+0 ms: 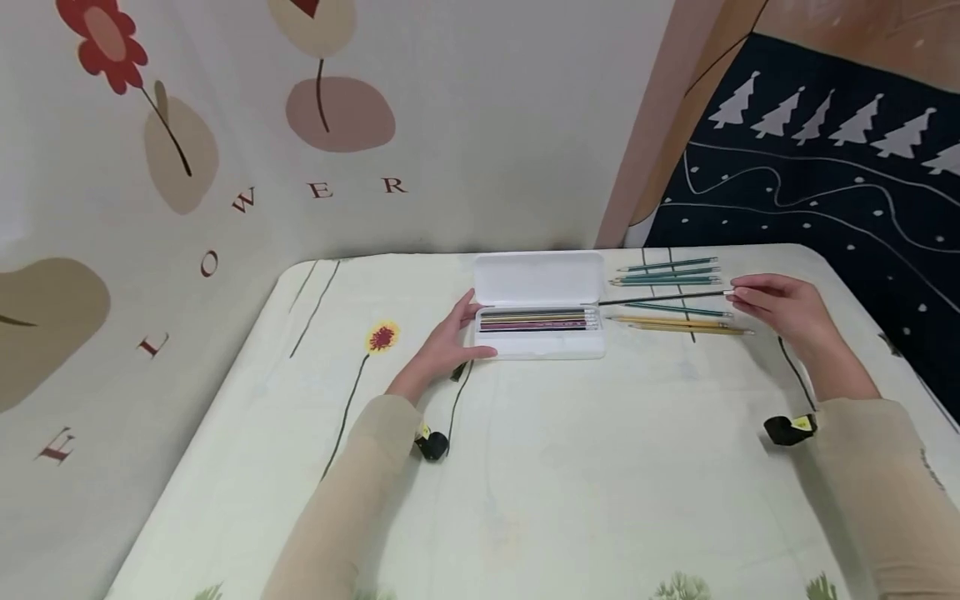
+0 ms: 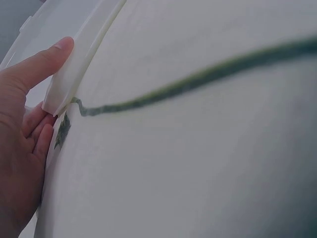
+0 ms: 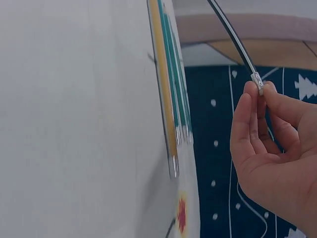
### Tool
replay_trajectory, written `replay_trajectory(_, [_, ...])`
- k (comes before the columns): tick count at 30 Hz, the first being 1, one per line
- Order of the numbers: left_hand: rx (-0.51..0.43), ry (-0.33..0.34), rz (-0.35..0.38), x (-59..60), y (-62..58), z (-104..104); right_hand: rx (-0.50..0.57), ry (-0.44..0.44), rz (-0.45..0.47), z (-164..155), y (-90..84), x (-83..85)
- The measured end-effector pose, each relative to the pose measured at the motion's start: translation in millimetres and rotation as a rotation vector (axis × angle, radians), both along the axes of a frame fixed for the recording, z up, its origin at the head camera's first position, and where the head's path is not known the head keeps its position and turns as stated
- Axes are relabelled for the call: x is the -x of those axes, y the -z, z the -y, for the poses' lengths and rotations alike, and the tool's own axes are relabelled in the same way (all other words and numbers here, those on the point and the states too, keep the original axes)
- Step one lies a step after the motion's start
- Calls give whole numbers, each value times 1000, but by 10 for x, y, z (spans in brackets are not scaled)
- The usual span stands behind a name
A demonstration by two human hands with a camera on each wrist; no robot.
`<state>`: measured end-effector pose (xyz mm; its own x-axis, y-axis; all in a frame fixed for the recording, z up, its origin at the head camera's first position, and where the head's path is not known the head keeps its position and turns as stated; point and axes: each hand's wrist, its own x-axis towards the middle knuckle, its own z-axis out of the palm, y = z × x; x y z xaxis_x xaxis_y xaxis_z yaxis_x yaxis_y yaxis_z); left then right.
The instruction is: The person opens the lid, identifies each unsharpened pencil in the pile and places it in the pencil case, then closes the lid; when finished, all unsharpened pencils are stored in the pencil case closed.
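A white pencil case lies with its lid raised at the back of the table, several pencils side by side in it. My left hand grips the case's left end; the left wrist view has the thumb along the rim and the other fingers beneath the corner. To the right of the case, my right hand pinches a dark pencil by its silver end between thumb and fingertips. Its far tip points toward the case. Around it lie loose green pencils and yellow pencils.
A patterned cloth covers the table. Black devices with yellow labels, one on the left and one on the right, sit by the wrists. Printed curtains hang behind, and a dark tree-patterned fabric is at right.
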<state>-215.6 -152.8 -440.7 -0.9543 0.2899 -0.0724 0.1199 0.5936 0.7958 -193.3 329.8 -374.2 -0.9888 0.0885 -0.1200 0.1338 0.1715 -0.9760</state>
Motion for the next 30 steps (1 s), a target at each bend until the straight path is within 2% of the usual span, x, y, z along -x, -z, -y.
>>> replay_trajectory(2, [-1,3,-3,5,-4,-4,40,-8,-11,22,35,48])
replay_trajectory(5, [-7,-3,-1,5,-4,-10,8,-42,-16,31,152,167])
replay_trajectory(10, [-9,-11,25,-11,36,-22,31,-55,-5,-5,520,451])
replay_trajectory(11, [-11,-14,28,-10,39,-25,6,-64,0,27,534,476])
replay_trajectory(14, [-10,-22,33,-9,26,-36,24,-68,-17,114,624,561])
replay_trajectory(18, [-17,-12,40,5,18,-47,3,-112,-37,325,522,502])
replay_trajectory(23, [-41,3,32,26,11,-48,10,-145,-55,684,180,280])
replay_trajectory(26, [-40,-1,35,28,5,-42,1,-146,-65,828,106,237])
replay_trajectory(30, [-41,-4,38,21,4,-36,14,-149,-52,938,140,271])
